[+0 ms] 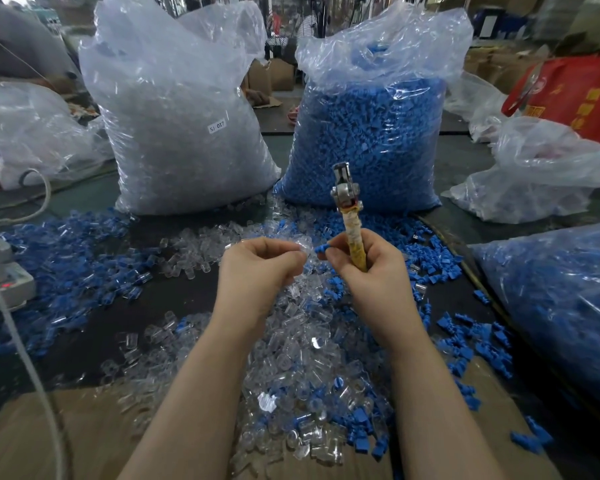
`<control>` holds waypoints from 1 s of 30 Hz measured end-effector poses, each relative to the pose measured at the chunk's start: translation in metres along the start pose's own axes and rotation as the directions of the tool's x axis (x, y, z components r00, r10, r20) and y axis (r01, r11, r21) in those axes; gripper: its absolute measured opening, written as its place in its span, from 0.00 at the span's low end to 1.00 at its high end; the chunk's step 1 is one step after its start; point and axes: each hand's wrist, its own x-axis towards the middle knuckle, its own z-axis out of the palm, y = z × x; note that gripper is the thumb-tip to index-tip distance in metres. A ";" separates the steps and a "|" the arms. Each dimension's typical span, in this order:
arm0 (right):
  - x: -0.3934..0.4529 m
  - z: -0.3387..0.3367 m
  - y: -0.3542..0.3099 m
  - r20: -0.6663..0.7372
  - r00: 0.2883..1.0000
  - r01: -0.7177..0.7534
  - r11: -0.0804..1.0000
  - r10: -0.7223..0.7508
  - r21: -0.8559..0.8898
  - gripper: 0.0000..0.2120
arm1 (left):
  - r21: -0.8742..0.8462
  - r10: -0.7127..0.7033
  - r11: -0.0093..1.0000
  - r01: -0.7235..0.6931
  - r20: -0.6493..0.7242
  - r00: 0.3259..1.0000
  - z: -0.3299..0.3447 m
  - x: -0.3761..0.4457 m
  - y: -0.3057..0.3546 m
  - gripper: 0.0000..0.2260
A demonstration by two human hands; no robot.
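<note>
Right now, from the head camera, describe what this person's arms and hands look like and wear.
The left forearm and right forearm are bare; no sleeve shows. The left hand and right hand wear no gloves, and no watch, ring, band or marking is visible.

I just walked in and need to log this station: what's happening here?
A person seems to be pairing small plastic parts. The left hand pinches a clear piece; the right hand pinches a blue piece at its fingertips while gripping a tool with a yellow-wrapped handle. The pieces are close, not yet joined. Loose pieces litter the table; a bag of clear pieces and a bag of blue pieces stand behind.
</note>
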 end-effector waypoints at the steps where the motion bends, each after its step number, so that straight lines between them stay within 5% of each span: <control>1: 0.000 0.001 0.000 0.003 1.000 0.004 1.000 -0.004 0.001 0.07 | 0.006 0.010 1.000 -0.010 -0.001 1.000 0.000 0.000 0.000 0.04; 10: 0.001 0.002 0.000 0.000 1.000 0.027 0.996 -0.027 0.083 0.06 | 0.374 0.243 0.904 -0.206 -0.055 0.968 0.005 -0.006 -0.002 0.06; 17: 0.000 0.001 0.003 0.022 1.000 0.014 0.999 -0.015 0.048 0.07 | 0.022 0.061 0.998 -0.063 0.087 0.994 0.005 -0.004 0.003 0.01; 25: 0.000 0.003 0.002 0.029 0.999 0.022 1.000 -0.022 -0.013 0.08 | -0.308 -0.073 0.945 0.112 0.135 0.988 0.001 -0.003 0.004 0.09; 30: -0.001 0.005 0.001 0.004 0.999 0.046 0.999 -0.046 -0.002 0.07 | -0.350 -0.110 0.926 0.143 0.112 0.988 0.002 -0.004 0.005 0.07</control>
